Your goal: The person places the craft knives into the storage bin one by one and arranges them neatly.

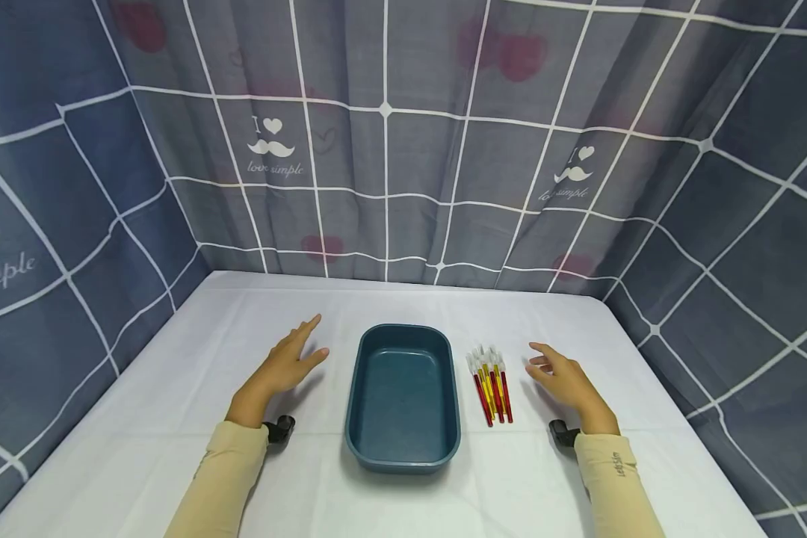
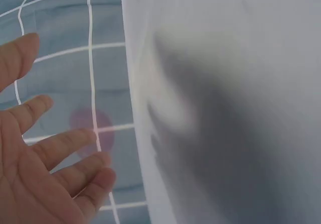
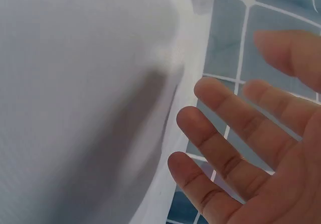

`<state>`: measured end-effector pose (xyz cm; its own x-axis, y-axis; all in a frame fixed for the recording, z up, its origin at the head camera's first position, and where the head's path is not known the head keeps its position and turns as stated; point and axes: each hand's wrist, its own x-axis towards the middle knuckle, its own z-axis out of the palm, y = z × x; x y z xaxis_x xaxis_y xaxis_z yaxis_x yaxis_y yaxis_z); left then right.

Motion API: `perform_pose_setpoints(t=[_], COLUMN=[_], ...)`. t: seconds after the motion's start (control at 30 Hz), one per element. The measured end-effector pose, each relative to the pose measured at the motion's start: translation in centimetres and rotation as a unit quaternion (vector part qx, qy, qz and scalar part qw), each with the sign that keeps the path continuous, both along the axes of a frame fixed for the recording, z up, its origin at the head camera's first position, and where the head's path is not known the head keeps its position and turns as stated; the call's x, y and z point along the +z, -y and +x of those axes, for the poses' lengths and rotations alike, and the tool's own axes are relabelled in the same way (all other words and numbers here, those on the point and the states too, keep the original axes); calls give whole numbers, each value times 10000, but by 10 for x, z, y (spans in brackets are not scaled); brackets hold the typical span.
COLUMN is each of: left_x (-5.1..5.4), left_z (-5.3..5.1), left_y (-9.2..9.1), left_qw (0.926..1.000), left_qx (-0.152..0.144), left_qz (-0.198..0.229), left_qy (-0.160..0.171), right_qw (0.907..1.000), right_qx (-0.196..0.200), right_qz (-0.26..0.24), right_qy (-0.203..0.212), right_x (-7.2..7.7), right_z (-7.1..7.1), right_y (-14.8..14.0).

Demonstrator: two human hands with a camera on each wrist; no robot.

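A dark teal rectangular tub (image 1: 403,396) stands on the white table, and its inside is bare. To its right lies a bundle of slim red and yellow sticks (image 1: 492,388) with whitish, see-through ends, which look like capped paintbrushes; their exact kind is too small to tell. My left hand (image 1: 284,366) hovers left of the tub, thumb and fingers spread, touching nothing. On the other side, my right hand (image 1: 565,379) is held just right of the bundle, apart from it, with loosely bent fingers and nothing in them. Both palms show in the wrist views.
A white cloth covers the table (image 1: 296,478). Blue-grey checked curtains (image 1: 417,164) hang behind it and along both sides. A small black device (image 1: 280,430) sits at the left wrist, and another black device (image 1: 563,433) at the right.
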<state>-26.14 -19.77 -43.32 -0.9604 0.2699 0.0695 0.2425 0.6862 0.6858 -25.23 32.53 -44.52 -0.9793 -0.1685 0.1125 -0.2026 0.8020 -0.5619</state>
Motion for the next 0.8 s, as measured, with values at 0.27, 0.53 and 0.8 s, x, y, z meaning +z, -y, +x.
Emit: perform_pose_setpoints(t=[0.27, 0.53, 0.8], left_x=[2, 2, -6], left_z=[-3, -4, -5], left_y=[-13, -25, -35], left_qw=[9978, 9821, 9609], left_qx=[-222, -557, -910], left_qz=[553, 1576, 2354], left_qy=[283, 873, 1140], right_qw=[9997, 9988, 9983], right_qx=[158, 378, 398], right_qz=[-135, -289, -383], right_qy=[84, 102, 170], right_x=[-1, -5, -5], right_z=[-6, -15, -23], right_y=[7, 14, 20])
